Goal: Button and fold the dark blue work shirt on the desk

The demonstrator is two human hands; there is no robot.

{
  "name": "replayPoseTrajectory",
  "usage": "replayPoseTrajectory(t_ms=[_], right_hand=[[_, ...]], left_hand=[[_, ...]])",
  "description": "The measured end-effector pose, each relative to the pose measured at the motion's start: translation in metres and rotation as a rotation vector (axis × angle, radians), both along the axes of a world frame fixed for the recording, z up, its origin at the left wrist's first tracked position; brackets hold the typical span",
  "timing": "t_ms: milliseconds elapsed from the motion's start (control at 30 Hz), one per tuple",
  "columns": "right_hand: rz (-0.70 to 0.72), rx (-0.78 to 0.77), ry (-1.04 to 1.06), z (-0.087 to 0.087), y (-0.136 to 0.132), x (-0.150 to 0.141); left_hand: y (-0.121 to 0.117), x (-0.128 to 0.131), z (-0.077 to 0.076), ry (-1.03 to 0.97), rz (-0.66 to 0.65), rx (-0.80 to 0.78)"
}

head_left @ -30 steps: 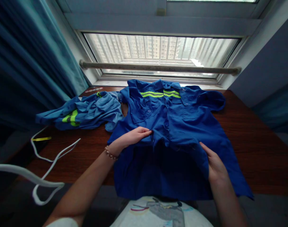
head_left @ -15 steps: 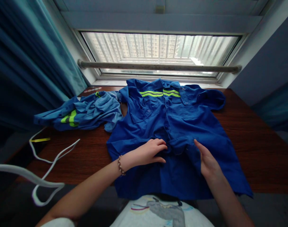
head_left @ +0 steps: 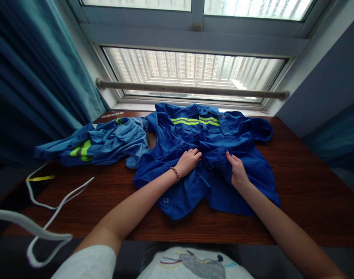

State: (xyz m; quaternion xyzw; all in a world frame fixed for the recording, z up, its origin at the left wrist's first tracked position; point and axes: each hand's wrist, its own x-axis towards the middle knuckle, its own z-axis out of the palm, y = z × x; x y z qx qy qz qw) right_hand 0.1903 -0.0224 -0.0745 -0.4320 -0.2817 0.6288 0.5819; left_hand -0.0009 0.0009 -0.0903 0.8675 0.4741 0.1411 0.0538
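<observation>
A dark blue work shirt (head_left: pixel 238 197) with a yellow-green and grey reflective stripe across its chest lies front up on the table, collar toward the window. Its middle is bunched into folds, and the lower hem rests on the tabletop. My left hand (head_left: pixel 189 162), with a braided bracelet at the wrist, is closed on the gathered cloth near the button line; its fingertips are partly hidden in the folds. To the right, my right hand (head_left: pixel 237 169) pinches another part of the bunched cloth, thumb uppermost.
A crumpled lighter blue garment (head_left: pixel 115 141) with yellow-green patches lies left of the shirt. White cable (head_left: pixel 61 205) with a yellow tag (head_left: pixel 42 178) loops at the left. Beyond the dark wooden table (head_left: pixel 307 193) are a metal bar (head_left: pixel 191 90) and a window. A curtain (head_left: pixel 49 69) hangs at left.
Both hands have moved away from my body toward the window, drawing the shirt's lower part with them. The hem, earlier hanging over the table's front edge, now lies on the tabletop.
</observation>
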Motion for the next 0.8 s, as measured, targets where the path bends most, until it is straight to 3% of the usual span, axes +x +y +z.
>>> replayPoseTrajectory(t_ms=[133, 200, 300, 400, 567, 700, 800], right_hand=[[0.081, 0.009, 0.016, 0.002, -0.008, 0.003], [0.073, 0.018, 0.009, 0.004, -0.009, 0.005], [0.041, 0.008, 0.003, 0.007, -0.008, 0.008], [0.044, -0.023, -0.007, 0.009, -0.008, 0.008], [0.087, 0.009, -0.045, 0.011, -0.017, 0.001], [0.132, 0.044, -0.118, 0.013, -0.027, -0.005], [0.181, 0.059, -0.180, 0.013, -0.032, -0.007]], left_hand=[[0.003, -0.012, -0.001, -0.192, -0.070, -0.040], [-0.001, -0.014, 0.002, -0.255, -0.013, -0.038], [-0.011, -0.014, 0.011, -0.205, 0.132, -0.007], [-0.020, -0.013, 0.028, -0.128, 0.153, -0.017], [-0.022, -0.016, 0.054, -0.345, 0.063, -0.264], [-0.017, -0.017, 0.052, -0.481, 0.038, -0.502], [-0.019, -0.014, 0.047, -0.465, 0.076, -0.496]])
